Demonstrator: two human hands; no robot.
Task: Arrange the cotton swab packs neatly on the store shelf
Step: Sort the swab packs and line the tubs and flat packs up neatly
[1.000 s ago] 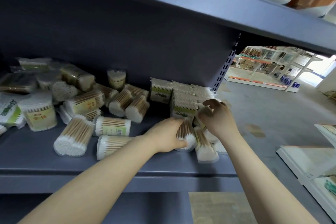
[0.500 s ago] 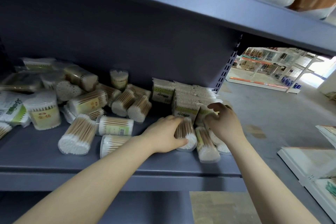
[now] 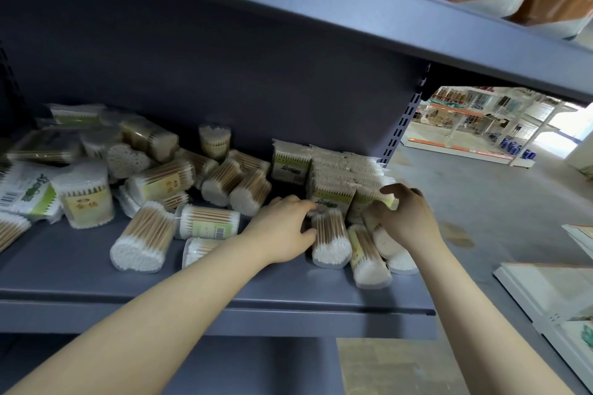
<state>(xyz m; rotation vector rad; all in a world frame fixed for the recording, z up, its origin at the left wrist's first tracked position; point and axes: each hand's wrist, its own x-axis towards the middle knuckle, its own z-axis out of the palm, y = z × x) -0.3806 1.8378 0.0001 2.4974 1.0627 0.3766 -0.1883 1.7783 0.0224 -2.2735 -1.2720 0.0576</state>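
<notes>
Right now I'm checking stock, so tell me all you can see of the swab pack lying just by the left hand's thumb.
The swab pack is a clear plastic tub of wooden-stick cotton swabs, lying on its side on the grey shelf, white tips facing the front edge. The left hand touches its left side. Another pack lies against its right. Behind it stands a green-labelled bag.

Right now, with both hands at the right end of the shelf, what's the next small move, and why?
Probably stand up the tub pack beside the left hand. It lies on its side below the upright row of bagged packs, with two more fallen tubs next to it. The right hand is already at the front bag, so it could steady the row.
</notes>
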